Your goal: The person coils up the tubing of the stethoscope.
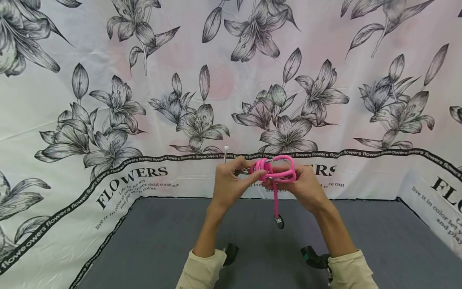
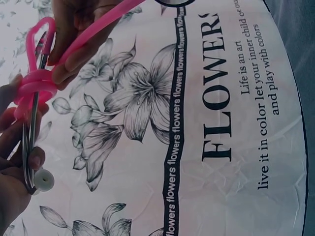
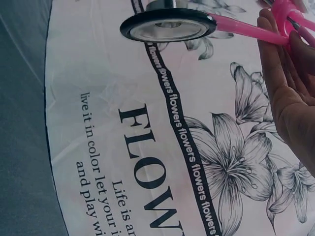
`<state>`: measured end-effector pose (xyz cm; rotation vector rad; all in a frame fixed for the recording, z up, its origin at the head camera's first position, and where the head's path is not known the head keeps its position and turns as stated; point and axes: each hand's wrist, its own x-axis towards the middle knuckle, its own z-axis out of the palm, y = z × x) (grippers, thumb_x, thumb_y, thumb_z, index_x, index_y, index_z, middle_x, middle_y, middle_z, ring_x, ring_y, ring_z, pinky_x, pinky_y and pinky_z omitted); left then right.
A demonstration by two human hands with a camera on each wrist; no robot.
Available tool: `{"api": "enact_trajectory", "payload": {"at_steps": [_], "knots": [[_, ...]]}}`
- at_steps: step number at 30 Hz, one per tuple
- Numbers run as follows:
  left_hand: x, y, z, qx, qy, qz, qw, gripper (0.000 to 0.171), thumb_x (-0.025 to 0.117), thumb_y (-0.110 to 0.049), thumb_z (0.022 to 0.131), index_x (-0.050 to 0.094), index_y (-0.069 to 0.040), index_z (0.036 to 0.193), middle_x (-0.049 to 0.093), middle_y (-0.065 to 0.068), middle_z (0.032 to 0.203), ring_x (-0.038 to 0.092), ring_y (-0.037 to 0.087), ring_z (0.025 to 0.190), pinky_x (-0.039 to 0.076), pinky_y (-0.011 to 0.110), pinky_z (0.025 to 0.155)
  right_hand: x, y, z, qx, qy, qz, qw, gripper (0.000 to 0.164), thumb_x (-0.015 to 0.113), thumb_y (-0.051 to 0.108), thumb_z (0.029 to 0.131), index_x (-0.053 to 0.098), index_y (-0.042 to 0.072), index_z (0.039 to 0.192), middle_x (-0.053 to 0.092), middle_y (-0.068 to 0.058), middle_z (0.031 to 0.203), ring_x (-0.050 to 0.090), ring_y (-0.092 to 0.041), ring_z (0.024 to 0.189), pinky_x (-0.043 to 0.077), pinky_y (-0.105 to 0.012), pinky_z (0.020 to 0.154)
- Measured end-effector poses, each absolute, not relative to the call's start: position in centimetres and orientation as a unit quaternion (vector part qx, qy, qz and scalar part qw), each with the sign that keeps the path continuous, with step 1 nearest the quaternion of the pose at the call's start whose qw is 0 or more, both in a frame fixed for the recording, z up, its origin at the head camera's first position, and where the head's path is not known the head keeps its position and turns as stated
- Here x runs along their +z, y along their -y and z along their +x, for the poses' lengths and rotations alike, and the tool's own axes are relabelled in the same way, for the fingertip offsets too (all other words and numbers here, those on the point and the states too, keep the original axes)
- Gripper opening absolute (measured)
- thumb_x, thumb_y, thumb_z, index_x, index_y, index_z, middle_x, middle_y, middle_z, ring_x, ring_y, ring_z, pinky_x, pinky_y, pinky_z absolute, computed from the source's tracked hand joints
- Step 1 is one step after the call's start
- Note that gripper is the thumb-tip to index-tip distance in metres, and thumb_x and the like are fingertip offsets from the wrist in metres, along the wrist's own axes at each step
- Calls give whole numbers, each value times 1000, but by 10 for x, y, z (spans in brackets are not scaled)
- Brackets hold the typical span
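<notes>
A pink stethoscope (image 1: 282, 175) is held up above the table between both hands, its tubing looped and wrapped round its metal ear tubes. My left hand (image 1: 232, 176) pinches the wrapped part and the metal tubes (image 2: 28, 147) between thumb and fingers. A white ear tip (image 2: 44, 180) sticks out beside that hand. My right hand (image 1: 306, 186) holds the pink loop from the other side, its fingers partly behind the tubing. From the bundle a short length of tube hangs down, ending in the round chest piece (image 3: 170, 24), which dangles free.
Below the hands lies a grey table surface (image 1: 162, 241). Behind it hangs a white cloth (image 1: 202, 52) printed with flowers and lettering. Dark wrist-worn devices (image 1: 314, 257) show near both cream sleeves (image 1: 202, 269).
</notes>
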<state>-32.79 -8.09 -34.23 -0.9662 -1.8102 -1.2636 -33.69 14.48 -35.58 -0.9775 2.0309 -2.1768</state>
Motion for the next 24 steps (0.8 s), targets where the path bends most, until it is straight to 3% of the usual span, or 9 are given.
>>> {"api": "enact_trajectory", "payload": {"at_steps": [4,10,16,18,20,22,24], "knots": [[-343,79,-326,-494,702,-357,368,17,86,-4,84,73,1,93,81,17,94,80,28,84,51,21,60,-358,-144,-338,-692,-645,-325,15,40,65,-7,97,60,-13,137,82,1,107,81,-19,96,62,-33,92],[-341,79,-324,-497,703,-341,378,18,87,-7,84,70,0,85,81,19,98,79,29,84,36,19,54,-360,-145,-338,-664,-668,-334,35,37,66,-2,99,62,-12,135,82,-4,111,81,-23,99,62,-33,94],[-342,80,-325,-492,703,-314,406,23,88,-9,83,67,-2,79,81,19,102,64,22,59,21,19,50,-358,-138,-334,-642,-692,-326,50,40,69,7,100,62,-10,135,82,-7,110,80,-30,102,62,-36,93],[-342,80,-325,-488,702,-311,415,23,88,-10,83,67,-2,79,81,19,102,54,16,54,20,18,50,-358,-136,-333,-642,-696,-318,48,40,69,8,100,62,-10,135,82,-4,109,80,-29,101,62,-35,92],[-342,80,-325,-479,703,-306,427,23,88,-12,83,67,-2,79,81,18,101,56,14,57,23,18,52,-357,-133,-332,-644,-697,-312,43,40,69,9,100,62,-10,135,83,-2,107,81,-26,98,63,-34,91],[-342,80,-326,-471,703,-301,440,24,88,-12,84,67,-3,78,81,18,99,64,16,61,30,18,53,-358,-130,-332,-646,-697,-309,37,39,68,9,101,61,-10,135,83,-2,106,81,-24,97,63,-34,91],[-343,79,-327,-460,704,-296,453,25,88,-12,84,66,-2,78,81,18,98,76,23,76,43,22,57,-359,-127,-332,-654,-694,-299,34,39,67,9,102,58,-8,135,83,-2,105,81,-22,96,63,-35,90]]}}
